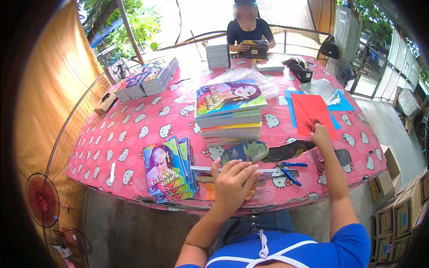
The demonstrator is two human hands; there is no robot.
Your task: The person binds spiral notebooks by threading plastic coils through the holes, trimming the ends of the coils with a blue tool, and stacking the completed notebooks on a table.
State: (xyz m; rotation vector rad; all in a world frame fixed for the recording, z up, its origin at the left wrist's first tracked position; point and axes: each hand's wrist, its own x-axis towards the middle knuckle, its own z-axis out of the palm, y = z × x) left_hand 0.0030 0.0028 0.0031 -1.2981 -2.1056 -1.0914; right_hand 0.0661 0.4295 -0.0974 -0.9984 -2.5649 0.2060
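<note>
- Left hand [233,185] spreads over a notebook [209,192], seemingly steadying it.
- Right hand [320,135] pinches black coils [311,123] over red sheet [309,107].
- Pliers [292,177] lie between, likely for reach.

At the table [183,125]'s near edge, the left hand [233,181] covers part of an orange item [210,192]. Toward the right edge, the dark bits [311,123] at the right hand [320,135] are too small to make out, its grip unclear. Past the far edge, a co-worker [248,31]'s face is blurred, the legs hidden.
</note>
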